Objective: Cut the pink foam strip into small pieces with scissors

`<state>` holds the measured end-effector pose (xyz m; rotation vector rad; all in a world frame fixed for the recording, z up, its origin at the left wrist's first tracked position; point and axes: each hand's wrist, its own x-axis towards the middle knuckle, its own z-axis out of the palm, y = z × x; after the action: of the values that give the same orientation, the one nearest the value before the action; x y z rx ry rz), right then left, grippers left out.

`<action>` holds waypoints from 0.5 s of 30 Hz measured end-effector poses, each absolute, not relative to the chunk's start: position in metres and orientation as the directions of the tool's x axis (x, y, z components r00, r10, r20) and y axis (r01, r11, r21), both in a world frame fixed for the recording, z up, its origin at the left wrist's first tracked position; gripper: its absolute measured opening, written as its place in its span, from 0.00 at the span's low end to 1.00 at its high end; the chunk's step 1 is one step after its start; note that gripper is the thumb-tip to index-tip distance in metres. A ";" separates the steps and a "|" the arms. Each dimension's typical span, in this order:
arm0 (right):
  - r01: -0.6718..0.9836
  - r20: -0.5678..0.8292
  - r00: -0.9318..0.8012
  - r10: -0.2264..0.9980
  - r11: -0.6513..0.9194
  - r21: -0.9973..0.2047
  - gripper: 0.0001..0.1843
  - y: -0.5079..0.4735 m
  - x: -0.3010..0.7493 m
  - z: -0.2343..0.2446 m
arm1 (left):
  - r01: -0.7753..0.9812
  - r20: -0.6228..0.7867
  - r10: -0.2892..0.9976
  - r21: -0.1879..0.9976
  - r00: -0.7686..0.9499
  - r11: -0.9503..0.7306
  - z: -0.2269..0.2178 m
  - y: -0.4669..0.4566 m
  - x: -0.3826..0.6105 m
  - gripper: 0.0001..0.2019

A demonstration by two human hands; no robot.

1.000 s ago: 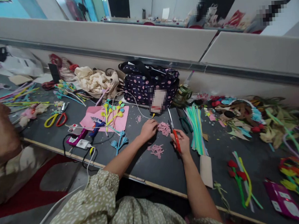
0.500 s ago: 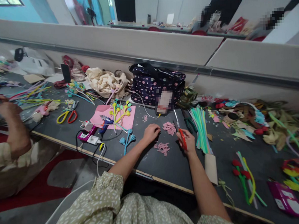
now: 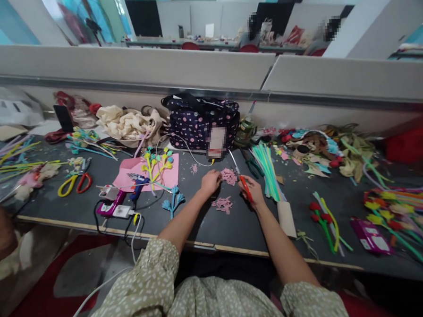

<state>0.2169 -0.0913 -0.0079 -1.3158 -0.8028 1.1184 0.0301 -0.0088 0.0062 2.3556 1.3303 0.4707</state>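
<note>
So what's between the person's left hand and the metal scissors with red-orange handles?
In the head view, a small heap of short pink pieces lies between the left hand and the scissors, on the dark tabletop.

The person wears a loose, olive-green woven-looking top with small, irregular off-white flecks (image 3: pixel 219 302). Its front falls in soft, gathered folds running lengthwise. The full, slightly puffed left sleeve (image 3: pixel 146 270), of the same flecked cloth, creases deeply and ends in a gathered edge near the elbow. The matching right sleeve (image 3: pixel 311 301) is cut off by the lower border, its rounded edge also near the elbow. Beyond the cuffs, both slender forearms (image 3: pixel 188 214) and the hands (image 3: pixel 211 183) are bare.
</note>
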 end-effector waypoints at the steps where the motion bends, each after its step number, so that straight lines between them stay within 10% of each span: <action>1: -0.172 -0.140 0.307 0.941 -0.090 -0.981 0.38 -0.091 0.216 -0.008 | 0.745 0.083 0.865 0.472 0.495 -0.472 0.007 -0.008 0.032 0.08; 15: -0.241 -0.112 0.321 0.940 -0.033 -0.970 0.36 -0.093 0.220 -0.016 | 0.745 0.105 0.893 0.515 0.437 -0.424 -0.004 -0.003 0.035 0.07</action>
<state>0.2200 -0.0933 -0.0163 -1.2300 -0.7559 1.1105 0.0348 -0.0034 -0.0041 2.3006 1.3897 0.5169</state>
